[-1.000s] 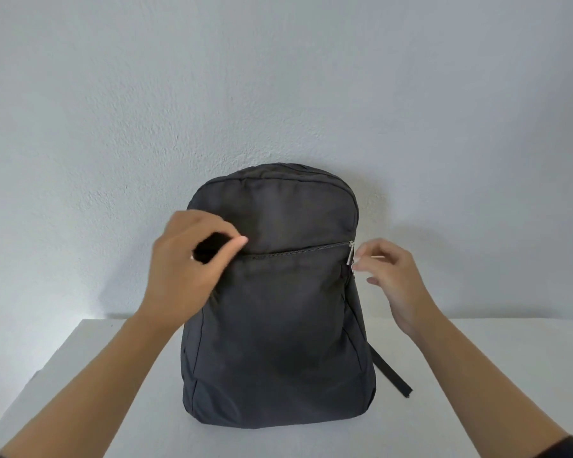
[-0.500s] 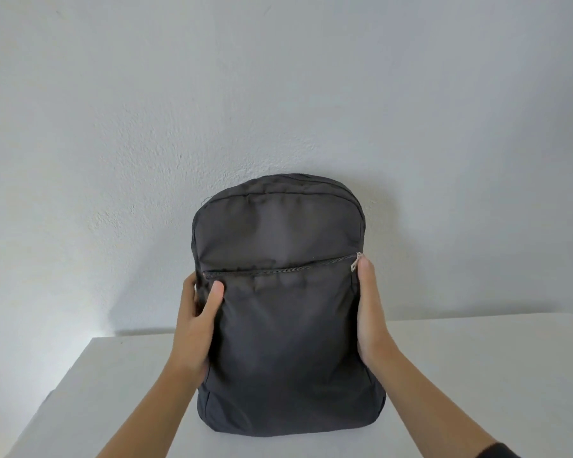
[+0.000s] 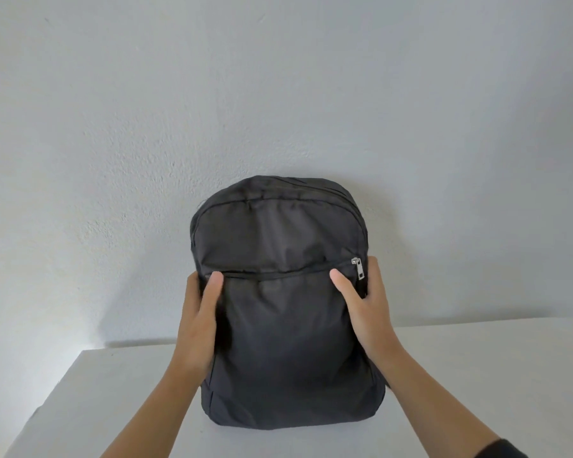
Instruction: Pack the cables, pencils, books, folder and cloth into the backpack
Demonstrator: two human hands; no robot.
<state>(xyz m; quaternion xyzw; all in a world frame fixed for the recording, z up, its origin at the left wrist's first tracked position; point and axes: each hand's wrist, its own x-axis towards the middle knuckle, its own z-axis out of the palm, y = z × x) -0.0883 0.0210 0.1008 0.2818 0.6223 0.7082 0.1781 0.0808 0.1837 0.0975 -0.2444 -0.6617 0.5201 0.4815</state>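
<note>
A dark grey backpack point(image 3: 285, 325) stands upright on the white table point(image 3: 96, 401), its back against the wall. Both its zips look closed; the front pocket's metal zip pull point(image 3: 358, 268) hangs at the right end. My left hand point(image 3: 197, 322) grips the backpack's left side, thumb on the front and fingers behind. My right hand point(image 3: 366, 309) grips the right side the same way, thumb just below the pocket zip. No cables, pencils, books, folder or cloth are in sight.
A plain pale wall point(image 3: 278, 94) rises right behind the table. The table's left edge runs diagonally at the lower left, and its surface extends to the right of the backpack.
My hands left the pocket zip and took hold of the backpack's two sides. In the last half second my right thumb came round onto the front, and the view shifted slightly.
</note>
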